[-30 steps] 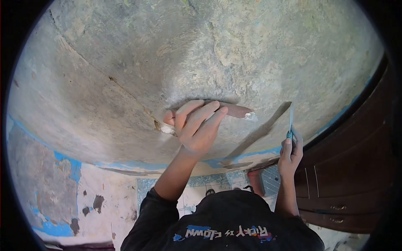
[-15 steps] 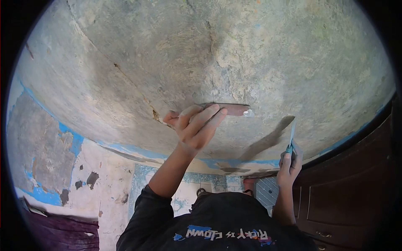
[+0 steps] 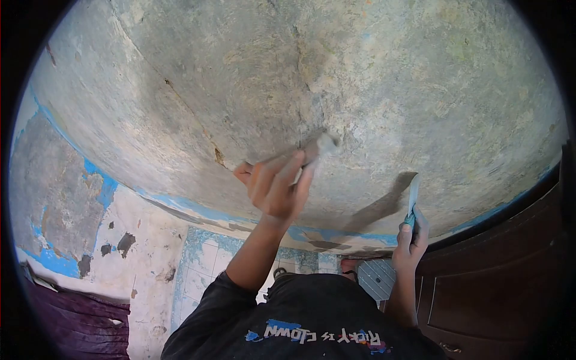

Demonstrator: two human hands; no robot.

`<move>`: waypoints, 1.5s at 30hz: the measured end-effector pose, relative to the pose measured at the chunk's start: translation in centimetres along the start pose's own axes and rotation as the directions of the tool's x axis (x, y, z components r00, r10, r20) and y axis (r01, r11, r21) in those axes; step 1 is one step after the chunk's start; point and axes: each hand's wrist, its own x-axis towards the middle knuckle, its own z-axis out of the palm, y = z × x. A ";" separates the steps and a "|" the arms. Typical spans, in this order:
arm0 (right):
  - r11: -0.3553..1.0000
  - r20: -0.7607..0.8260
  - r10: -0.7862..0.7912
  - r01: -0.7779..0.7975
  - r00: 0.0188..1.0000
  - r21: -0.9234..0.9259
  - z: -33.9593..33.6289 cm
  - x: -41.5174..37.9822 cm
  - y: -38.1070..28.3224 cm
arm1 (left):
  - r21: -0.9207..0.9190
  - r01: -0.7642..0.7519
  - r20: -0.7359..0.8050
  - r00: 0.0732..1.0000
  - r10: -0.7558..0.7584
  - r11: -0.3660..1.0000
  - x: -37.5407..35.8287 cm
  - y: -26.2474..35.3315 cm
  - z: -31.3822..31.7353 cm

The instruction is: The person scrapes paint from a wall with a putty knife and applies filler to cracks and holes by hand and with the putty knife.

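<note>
My left hand (image 3: pixel 276 189) grips a flat, reddish-brown blade-like piece (image 3: pixel 311 151), blurred by motion and tilted up to the right. Pale paste shows at its upper end, close against the rough grey wall (image 3: pixel 240 78). Some of the piece is hidden behind my fingers. Lower right, my right hand (image 3: pixel 411 240) is closed round the teal handle of a thin, pale-bladed scraper (image 3: pixel 414 195), whose blade points upward in front of the wall. A dark shadow falls on the wall beside it.
A crack (image 3: pixel 219 157) runs diagonally across the wall's left side. Blue paint edges the wall's base. Dark brown wooden furniture (image 3: pixel 492 294) stands at the right, purple cloth (image 3: pixel 78 318) hangs lower left, and a grey patterned mat or stool top (image 3: pixel 377 279) lies near my feet.
The reddish-brown piece has turned from nearly level to a slant, its pasted end moving up and left. My right hand and the scraper have shifted slightly left and down.
</note>
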 end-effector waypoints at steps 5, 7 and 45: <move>0.997 0.012 0.069 -0.070 0.998 0.038 0.1 -0.1 0.0 | -0.013 0.089 -0.134 0.987 -0.090 0.996 1.2 -0.4 1.2; 0.998 0.005 0.056 -0.057 0.998 0.035 0.0 -0.1 0.5 | -0.005 0.086 -0.094 0.992 -0.086 0.996 0.9 0.3 1.0; 0.997 -0.025 0.010 -0.012 1.000 -0.073 0.7 0.1 -0.3 | -0.057 0.097 -0.094 0.990 -0.102 0.994 0.6 0.8 1.5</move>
